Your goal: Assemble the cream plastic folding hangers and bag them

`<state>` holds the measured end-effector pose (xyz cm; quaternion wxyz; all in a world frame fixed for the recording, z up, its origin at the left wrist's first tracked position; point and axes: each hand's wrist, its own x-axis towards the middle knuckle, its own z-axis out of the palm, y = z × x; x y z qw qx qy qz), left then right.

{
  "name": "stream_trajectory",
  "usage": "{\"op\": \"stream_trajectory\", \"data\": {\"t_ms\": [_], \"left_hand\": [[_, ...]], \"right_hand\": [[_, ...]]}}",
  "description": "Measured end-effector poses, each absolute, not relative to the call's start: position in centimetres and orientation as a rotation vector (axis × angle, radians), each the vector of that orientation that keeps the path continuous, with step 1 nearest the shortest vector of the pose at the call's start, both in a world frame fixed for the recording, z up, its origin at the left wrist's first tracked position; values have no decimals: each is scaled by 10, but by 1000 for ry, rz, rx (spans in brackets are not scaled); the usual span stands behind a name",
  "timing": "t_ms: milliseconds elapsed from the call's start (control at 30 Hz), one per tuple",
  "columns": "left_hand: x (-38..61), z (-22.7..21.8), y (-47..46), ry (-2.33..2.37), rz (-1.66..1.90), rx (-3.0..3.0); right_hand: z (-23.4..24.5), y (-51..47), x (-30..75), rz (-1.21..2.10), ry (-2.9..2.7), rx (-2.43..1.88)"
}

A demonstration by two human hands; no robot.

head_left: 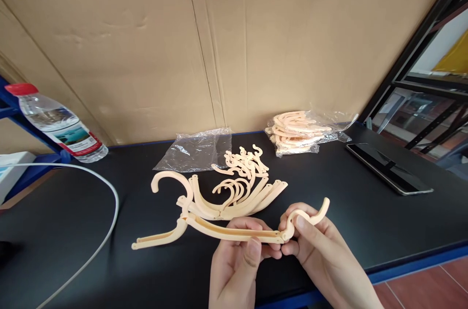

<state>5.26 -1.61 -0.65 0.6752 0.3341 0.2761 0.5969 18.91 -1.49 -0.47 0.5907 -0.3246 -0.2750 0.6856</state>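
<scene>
While held low over the black table [73, 231], near its front edge: peach folding hanger [219, 230]. Clamped mid-arm by left hand [237, 255], thumb on top. Pinched at the curved end piece [314, 212] by right hand [318, 245]. Just behind, lying loose: pile of hanger parts [241, 187], empty plastic bag [197, 150], full bag [296, 131].

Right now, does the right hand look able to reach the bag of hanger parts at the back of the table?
Probably yes: bare table lies between the right hand and the bag, but that hand is pinching the hanger piece with the left hand.
</scene>
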Motion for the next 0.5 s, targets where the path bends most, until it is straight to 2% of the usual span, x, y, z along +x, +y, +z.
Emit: {"op": "stream_trajectory", "data": {"t_ms": [500], "left_hand": [[53, -4, -18, 773, 1362, 738]], "right_hand": [[-9, -16, 192, 1635, -673, -746]]}}
